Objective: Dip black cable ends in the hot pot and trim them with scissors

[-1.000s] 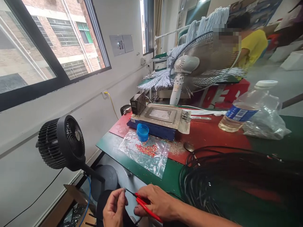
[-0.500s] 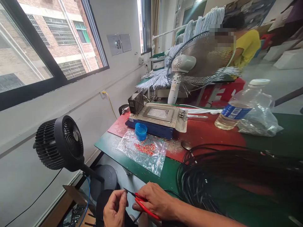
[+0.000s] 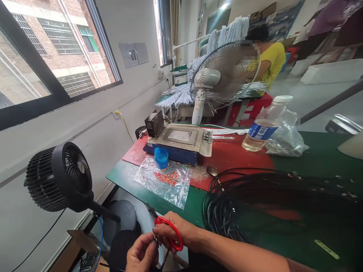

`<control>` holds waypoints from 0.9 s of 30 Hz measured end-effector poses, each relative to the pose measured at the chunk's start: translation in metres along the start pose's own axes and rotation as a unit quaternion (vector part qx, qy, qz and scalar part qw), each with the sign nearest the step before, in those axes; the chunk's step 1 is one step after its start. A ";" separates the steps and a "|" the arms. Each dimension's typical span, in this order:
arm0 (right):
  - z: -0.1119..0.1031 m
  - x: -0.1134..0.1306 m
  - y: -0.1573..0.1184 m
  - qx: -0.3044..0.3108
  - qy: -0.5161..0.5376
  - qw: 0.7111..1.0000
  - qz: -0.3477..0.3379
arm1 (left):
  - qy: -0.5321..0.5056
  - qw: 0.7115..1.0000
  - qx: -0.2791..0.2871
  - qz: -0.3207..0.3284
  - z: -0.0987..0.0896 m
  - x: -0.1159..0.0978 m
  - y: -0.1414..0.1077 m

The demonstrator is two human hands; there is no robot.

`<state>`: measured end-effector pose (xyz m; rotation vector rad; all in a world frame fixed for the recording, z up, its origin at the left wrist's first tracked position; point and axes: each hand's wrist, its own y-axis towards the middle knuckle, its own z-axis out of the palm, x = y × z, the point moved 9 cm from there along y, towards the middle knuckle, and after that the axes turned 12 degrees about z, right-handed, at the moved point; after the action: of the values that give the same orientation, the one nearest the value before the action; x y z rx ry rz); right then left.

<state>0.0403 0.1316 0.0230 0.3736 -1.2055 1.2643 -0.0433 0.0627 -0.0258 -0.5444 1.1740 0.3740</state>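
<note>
My right hand (image 3: 173, 229) is wrapped around red-handled scissors (image 3: 178, 235). Their dark blades point up and to the left, away from my left hand. My left hand (image 3: 141, 252) is closed, thumb and forefinger pinching a small dark end that looks like the tip of a black cable (image 3: 165, 259). The fingertips of both hands meet at this piece, and fingers partly hide it. A large coil of black cable (image 3: 224, 217) lies on the table, right of my hands.
A clear plastic bag (image 3: 177, 194) with red and yellow bits lies ahead, below a blue cup (image 3: 161, 158). Behind stands a blue-sided heating device (image 3: 170, 153). A spoon (image 3: 212, 172), a bottle (image 3: 259, 132) and a black fan (image 3: 70, 173) surround the workspace. A person in yellow sits beyond.
The scissor blades have swung up and away from my left fingertips. My right hand has moved left and turned, its fingers now meeting the left hand's. The view has shifted right.
</note>
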 end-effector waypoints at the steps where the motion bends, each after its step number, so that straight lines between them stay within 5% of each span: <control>1: 0.001 0.000 0.000 0.008 0.001 1.000 -0.003 | 0.002 1.000 0.005 -0.001 0.002 0.000 0.000; 8: -0.004 -0.002 -0.001 0.002 -0.048 0.999 -0.016 | 0.057 0.998 0.013 0.016 0.007 -0.009 0.000; 22: 0.008 -0.007 -0.002 0.077 0.070 0.992 0.066 | -0.092 0.993 -0.030 -0.074 0.019 0.005 -0.004; 27: 0.006 -0.005 -0.004 0.053 0.056 0.995 0.070 | -0.103 0.992 -0.017 -0.076 0.024 0.007 -0.005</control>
<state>0.0418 0.1231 0.0226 0.2944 -1.0868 1.4555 -0.0204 0.0728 -0.0246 -0.6049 0.9221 0.3121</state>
